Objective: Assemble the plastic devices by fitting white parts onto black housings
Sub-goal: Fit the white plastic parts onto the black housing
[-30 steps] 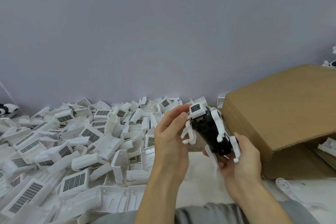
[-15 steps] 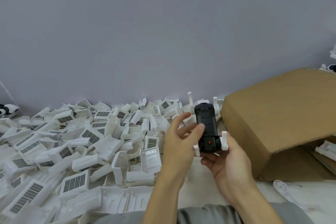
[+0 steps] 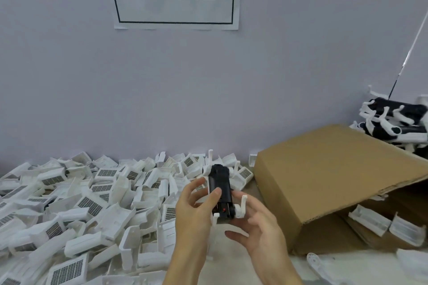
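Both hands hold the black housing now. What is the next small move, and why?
Probably reach the left hand to the pile of white parts for a grille cover. The black housing already carries white arms, the right hand supports it from below, and its upper face looks bare.

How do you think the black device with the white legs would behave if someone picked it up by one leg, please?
The black device probably feels light, since fingertips of the left hand and right hand carry it. Its thin white legs look bendable or snappable.
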Available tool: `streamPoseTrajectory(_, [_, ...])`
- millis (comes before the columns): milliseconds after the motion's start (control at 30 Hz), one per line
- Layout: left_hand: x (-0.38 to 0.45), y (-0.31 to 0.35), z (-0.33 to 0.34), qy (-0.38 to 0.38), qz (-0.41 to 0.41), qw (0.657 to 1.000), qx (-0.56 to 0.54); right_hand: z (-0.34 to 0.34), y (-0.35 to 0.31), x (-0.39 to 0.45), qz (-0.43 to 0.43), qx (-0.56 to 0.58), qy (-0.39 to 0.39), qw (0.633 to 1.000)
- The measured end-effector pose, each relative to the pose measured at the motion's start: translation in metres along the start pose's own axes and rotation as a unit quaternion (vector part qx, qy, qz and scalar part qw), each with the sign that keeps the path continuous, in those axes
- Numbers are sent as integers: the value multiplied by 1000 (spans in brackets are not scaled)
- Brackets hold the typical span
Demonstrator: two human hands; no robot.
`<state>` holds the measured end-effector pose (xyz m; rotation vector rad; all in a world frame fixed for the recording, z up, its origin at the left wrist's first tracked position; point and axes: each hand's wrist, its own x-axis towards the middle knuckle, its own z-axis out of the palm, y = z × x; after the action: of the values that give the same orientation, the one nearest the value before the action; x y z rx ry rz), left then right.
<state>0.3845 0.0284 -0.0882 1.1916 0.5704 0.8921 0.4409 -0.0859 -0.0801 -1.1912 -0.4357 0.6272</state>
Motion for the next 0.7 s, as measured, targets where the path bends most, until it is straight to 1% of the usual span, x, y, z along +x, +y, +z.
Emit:
streamPoseTrajectory(67, [-2, 1, 1, -5, -8, 1000, -5, 2, -1, -8, -15, -90, -6, 996])
streamPoseTrajectory(133, [-5, 4, 4, -16, -29, 999, -27, 5, -2, -16, -40, -155, 10, 987])
streamPoseTrajectory(233, [-8, 4, 9, -37, -49, 997, -36, 10, -12, -23, -75, -196, 61, 976])
streamPoseTrajectory(333, [-11, 5, 20, -58, -63, 995, -41, 3, -29, -23, -86, -211, 111, 967])
streamPoseTrajectory(433, [-16, 11, 30, -64, -67, 996, 14, -13, -58, -24, -61, -140, 136, 979])
streamPoseTrajectory(533, [-33, 26, 36, -89, -11, 984, 156, -34, -91, -18, -51, -41, 160, 985])
streamPoseTrajectory(600, [-44, 31, 29, -138, 56, 961, 232, -45, -120, -10, -73, -16, 154, 985])
streamPoseTrajectory(633, [-46, 35, 26, -147, 92, 947, 269, -49, -140, -4, -97, -8, 155, 983])
streamPoseTrajectory(667, [-45, 36, 14, -153, 132, 941, 272, -55, -164, 5, -133, 4, 169, 977])
streamPoseTrajectory(700, [-39, 36, 4, -159, 135, 940, 269, -69, -190, 19, -179, 21, 191, 965])
